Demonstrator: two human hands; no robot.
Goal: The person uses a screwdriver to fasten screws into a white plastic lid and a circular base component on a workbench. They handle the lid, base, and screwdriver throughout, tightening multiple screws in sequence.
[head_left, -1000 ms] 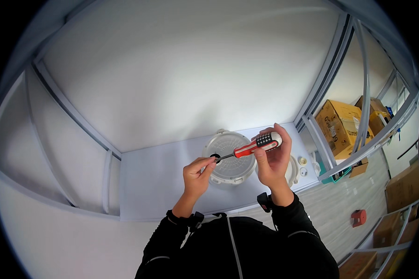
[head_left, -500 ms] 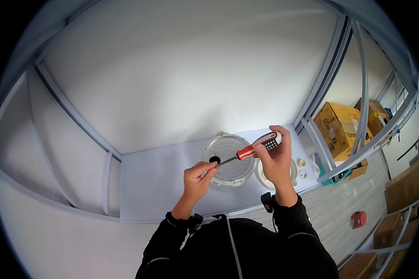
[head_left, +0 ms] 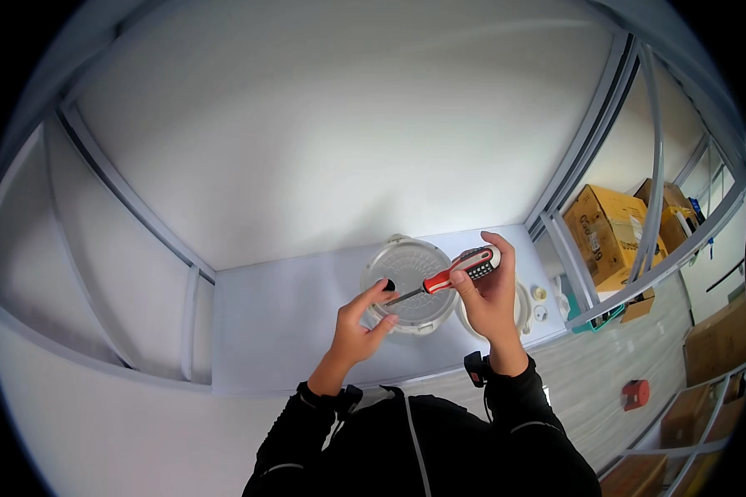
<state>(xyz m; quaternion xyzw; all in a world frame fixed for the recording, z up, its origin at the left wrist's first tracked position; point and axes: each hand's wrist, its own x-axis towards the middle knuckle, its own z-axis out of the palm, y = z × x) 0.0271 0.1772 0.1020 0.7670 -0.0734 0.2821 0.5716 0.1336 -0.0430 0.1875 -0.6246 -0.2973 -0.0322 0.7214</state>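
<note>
Your R hand (head_left: 491,313) grips screwdriver (head_left: 441,280) by handle, L hand (head_left: 354,335) has thumb + forefinger spread nr tip; hold shaft steady above round white part (head_left: 429,308), fingers clear.

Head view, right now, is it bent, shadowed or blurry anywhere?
In the head view, the grey metal frame bows near the rim and the corners go black; there too, a soft shadow lies on the white wall behind the round white part, and the screwdriver in the right hand shows no obvious blur.
</note>
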